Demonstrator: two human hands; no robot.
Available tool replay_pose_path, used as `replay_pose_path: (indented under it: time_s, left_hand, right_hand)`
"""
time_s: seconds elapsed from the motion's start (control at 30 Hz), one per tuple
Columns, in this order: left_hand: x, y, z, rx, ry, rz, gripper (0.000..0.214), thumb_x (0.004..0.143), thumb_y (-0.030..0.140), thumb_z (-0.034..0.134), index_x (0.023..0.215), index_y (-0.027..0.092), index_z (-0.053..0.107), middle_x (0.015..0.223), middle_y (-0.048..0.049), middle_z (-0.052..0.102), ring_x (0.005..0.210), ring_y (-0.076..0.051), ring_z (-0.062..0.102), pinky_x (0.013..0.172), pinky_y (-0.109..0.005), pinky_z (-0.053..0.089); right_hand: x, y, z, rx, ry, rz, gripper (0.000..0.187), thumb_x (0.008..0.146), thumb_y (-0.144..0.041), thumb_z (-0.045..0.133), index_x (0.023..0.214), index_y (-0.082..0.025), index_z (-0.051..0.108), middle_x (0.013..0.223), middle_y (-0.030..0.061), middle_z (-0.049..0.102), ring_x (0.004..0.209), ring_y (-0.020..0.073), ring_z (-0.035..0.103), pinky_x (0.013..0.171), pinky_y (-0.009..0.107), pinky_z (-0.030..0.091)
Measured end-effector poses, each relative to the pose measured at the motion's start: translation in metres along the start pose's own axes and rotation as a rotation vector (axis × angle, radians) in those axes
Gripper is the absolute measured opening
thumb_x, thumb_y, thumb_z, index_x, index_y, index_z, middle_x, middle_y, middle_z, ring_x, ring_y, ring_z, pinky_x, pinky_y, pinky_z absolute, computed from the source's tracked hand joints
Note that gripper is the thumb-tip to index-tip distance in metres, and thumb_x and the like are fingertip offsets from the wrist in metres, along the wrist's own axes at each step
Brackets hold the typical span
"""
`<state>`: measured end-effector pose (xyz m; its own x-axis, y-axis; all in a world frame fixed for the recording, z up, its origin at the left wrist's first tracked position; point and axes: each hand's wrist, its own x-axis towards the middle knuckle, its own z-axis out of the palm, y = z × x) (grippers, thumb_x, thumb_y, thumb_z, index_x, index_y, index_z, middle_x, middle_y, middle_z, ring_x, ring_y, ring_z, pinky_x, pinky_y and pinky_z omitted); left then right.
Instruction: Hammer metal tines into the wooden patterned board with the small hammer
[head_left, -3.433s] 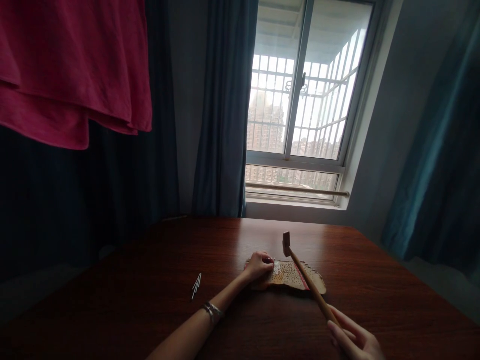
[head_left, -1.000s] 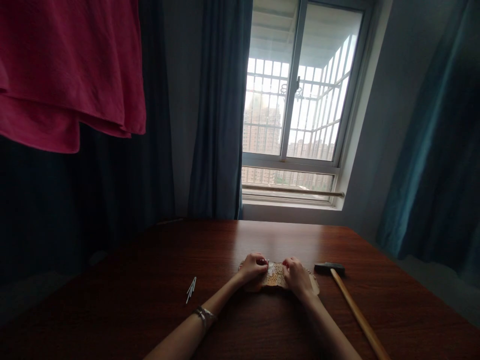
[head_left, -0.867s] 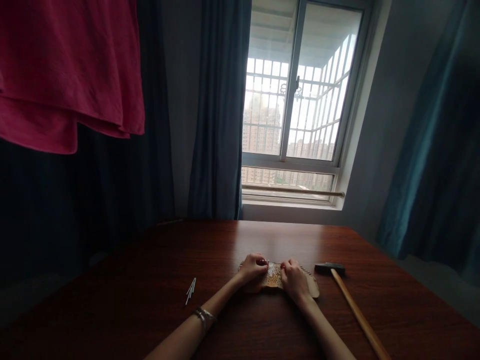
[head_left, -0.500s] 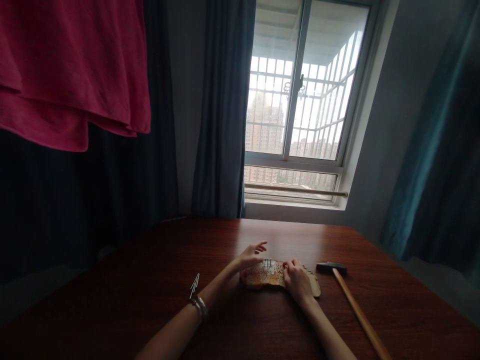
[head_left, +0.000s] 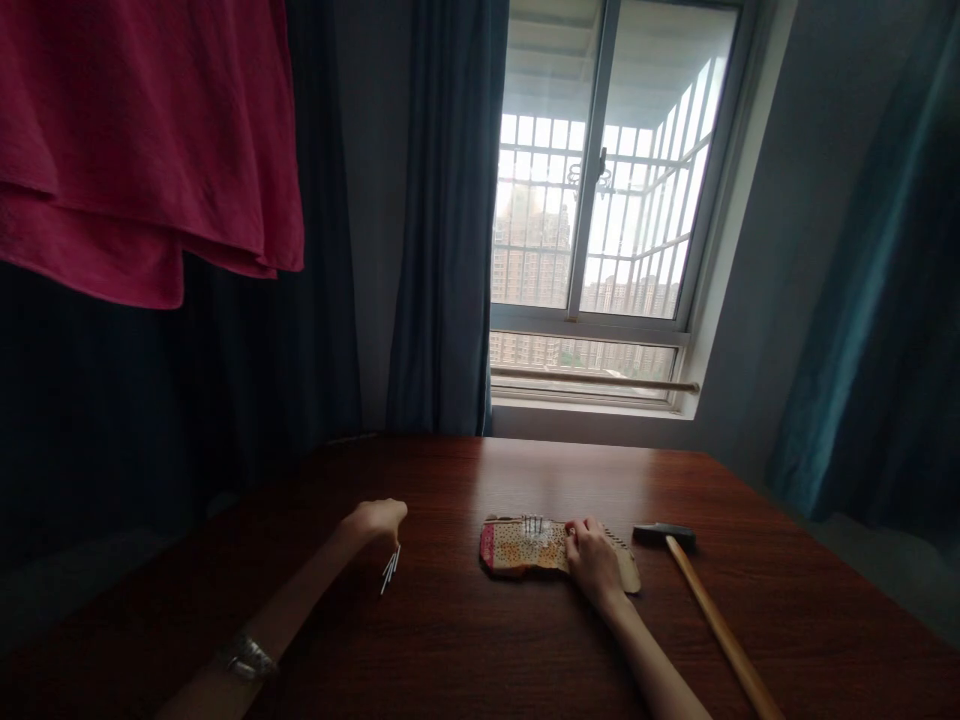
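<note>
On the table lies a worn wooden board [head_left: 517, 548], its top covered in small dark holes and its left end reddish. Several nails [head_left: 533, 524] stand upright in a row near its far edge. My right hand [head_left: 596, 562] rests over the board's right part, fingers bent against it; whether a small item sits under the fingertips is hidden. To the left, my left hand [head_left: 377, 522] hovers by a few loose nails [head_left: 389, 572], fingers bent downward and mostly hidden. One fingertip comes close to the nails' upper ends; contact is unclear.
A hammer [head_left: 664, 536] with a long wooden handle lies right of the board. Dark red-brown wood makes up the tabletop [head_left: 465, 650]. Beyond it are a barred window [head_left: 592, 250] and blue curtains [head_left: 450, 220]. Pink cloth [head_left: 150, 150] hangs at upper left.
My left hand has moved left and back from the upright nails to the loose nails, its fingers now bent downward. My right hand has stayed on the board.
</note>
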<state>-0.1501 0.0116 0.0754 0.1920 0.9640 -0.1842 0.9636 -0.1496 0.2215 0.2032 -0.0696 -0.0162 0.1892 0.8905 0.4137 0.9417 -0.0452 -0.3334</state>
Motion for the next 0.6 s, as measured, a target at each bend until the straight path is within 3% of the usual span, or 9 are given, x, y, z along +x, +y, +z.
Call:
replay_pose_path:
  time_s: [0.2,0.6]
  left_hand:
    - [-0.007,-0.02,0.014,0.07,0.083,-0.011,0.015,0.053,0.024,0.057,0.067,0.02,0.061,0.072,-0.0024,0.064,0.069,-0.021,0.06,0.059,-0.025,0.04]
    - [0.005,-0.034,0.03,-0.014,0.12,0.022,0.021,0.064,0.03,0.051,0.077,0.019,0.063,0.085,-0.0044,0.065,0.073,-0.021,0.061,0.055,-0.024,0.038]
  right_hand:
    - [-0.001,0.001,0.001,0.019,0.012,-0.005,0.022,0.084,-0.022,0.038,0.091,-0.021,0.059,0.091,0.0057,0.057,0.087,0.0177,0.053,0.074,0.025,0.038]
    - [0.0,0.005,0.005,0.06,0.032,-0.009,0.024,0.084,-0.023,0.037,0.092,-0.021,0.06,0.09,0.0058,0.057,0.087,0.0174,0.054,0.074,0.024,0.038]
